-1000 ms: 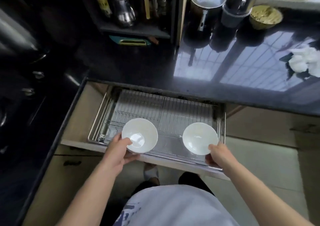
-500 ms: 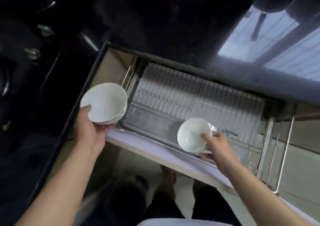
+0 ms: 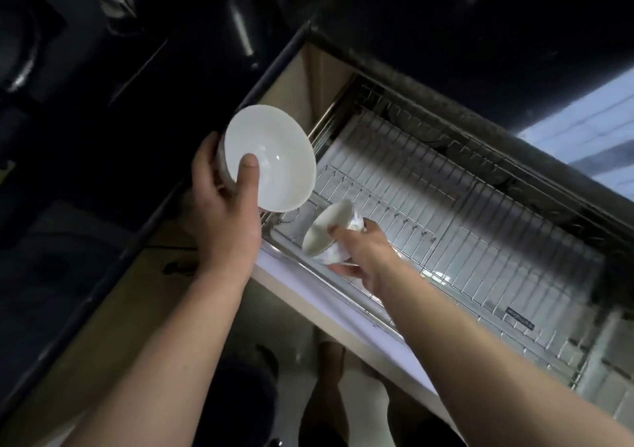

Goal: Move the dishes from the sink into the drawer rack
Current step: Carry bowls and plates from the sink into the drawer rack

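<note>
Head view: right hand [image 3: 363,254] has tipped its bowl [image 3: 331,230] sideways into the rack [image 3: 463,227], fingers gripping; left hand [image 3: 223,213] grips another.

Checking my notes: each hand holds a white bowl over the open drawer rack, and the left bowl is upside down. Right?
Not quite. In the head view the left hand holds its bowl with the inside showing, tilted, not upside down. The rest stands.

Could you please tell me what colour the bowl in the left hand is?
White bowl, head view.
</note>
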Tool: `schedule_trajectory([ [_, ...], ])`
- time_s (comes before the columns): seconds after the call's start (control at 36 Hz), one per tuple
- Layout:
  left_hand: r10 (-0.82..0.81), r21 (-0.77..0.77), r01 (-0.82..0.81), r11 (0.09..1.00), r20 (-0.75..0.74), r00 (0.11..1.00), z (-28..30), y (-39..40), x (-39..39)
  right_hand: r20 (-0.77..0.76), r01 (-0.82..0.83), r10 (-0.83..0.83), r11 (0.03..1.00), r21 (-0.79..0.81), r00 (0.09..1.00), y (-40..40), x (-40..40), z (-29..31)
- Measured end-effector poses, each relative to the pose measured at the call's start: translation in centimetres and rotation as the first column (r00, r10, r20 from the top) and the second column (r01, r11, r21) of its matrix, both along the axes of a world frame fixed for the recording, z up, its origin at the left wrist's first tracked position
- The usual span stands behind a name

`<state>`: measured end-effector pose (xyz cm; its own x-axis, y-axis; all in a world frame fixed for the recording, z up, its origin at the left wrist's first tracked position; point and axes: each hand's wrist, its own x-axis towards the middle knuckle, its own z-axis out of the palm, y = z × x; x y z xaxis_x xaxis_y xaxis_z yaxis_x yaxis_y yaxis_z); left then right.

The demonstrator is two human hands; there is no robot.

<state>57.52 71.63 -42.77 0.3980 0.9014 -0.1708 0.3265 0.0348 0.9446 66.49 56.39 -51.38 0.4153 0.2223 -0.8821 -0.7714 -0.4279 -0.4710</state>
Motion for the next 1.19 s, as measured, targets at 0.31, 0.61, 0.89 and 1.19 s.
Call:
schedule_trajectory([
  [0.31,0.055,-0.09,-0.042,0.995,0.143,0.988,0.8,-0.5,-0.6,0.01,-0.185,0.189,0.97,-0.155,0.982,5.9,0.0,-1.2],
  [0.61,0.005,0.0,-0.005,1.0,0.113,0.994,0.5,-0.5,-0.5,0.126,-0.072,0.118,0.944,-0.322,0.985,8.5,-1.1,-1.5],
  [0.89,0.016,-0.008,-0.015,1.0,0.088,0.996,0.5,-0.5,-0.3,0.065,0.112,-0.097,0.95,-0.292,0.993,10.2,-2.8,-2.1],
  [1.19,0.006,-0.004,-0.006,1.0,0.054,0.998,0.9,-0.8,-0.4,-0.095,0.128,-0.144,0.979,-0.162,0.985,10.5,-2.4,-2.9],
])
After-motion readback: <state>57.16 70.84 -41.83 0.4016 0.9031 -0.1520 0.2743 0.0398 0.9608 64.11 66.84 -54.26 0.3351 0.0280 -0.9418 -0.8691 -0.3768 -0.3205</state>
